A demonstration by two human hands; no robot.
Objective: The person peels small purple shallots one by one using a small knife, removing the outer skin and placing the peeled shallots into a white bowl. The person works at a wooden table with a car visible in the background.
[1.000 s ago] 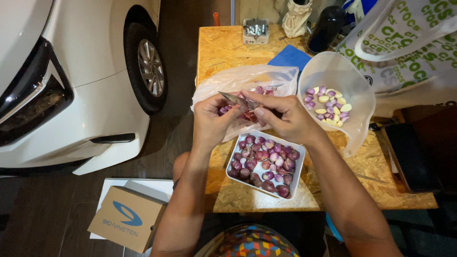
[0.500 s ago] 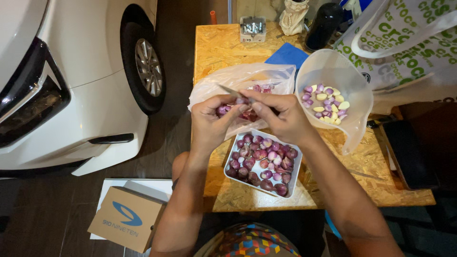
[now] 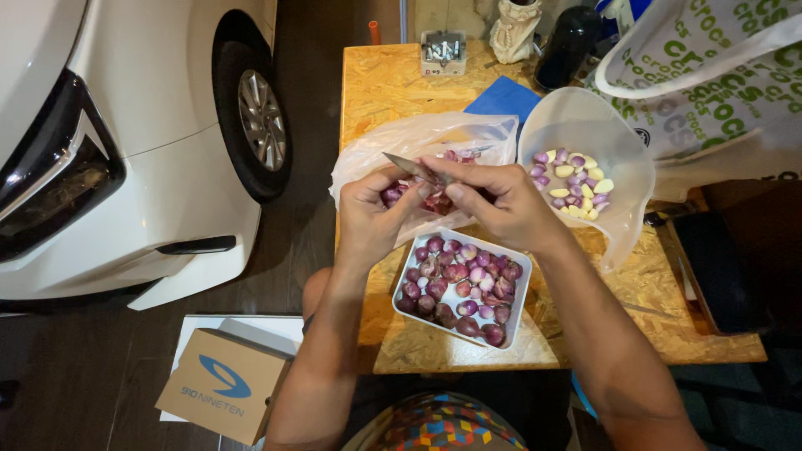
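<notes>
1. We see a white car (image 3: 125,150) filling the floor well to the left of our left hand (image 3: 372,219), so open room lies mostly toward us and over the wooden surface (image 3: 393,92).
2. A clear bag (image 3: 418,146) of peelings lies just beyond both hands; a white bowl (image 3: 622,167) of peeled cloves sits to the right of our right hand (image 3: 501,205).
3. A white tray (image 3: 518,305) of purple shallots rests directly below the hands, near the surface's front edge, which leaves little room to drop the wrists.
4. Our right hand is clenched around a knife (image 3: 409,167), the blade pointing left over the left hand.
5. Our left hand pinches a small shallot (image 3: 391,194) between thumb and fingers. We judge it light, firm and slippery once skinned; best held at its ends, clear of the blade.
</notes>
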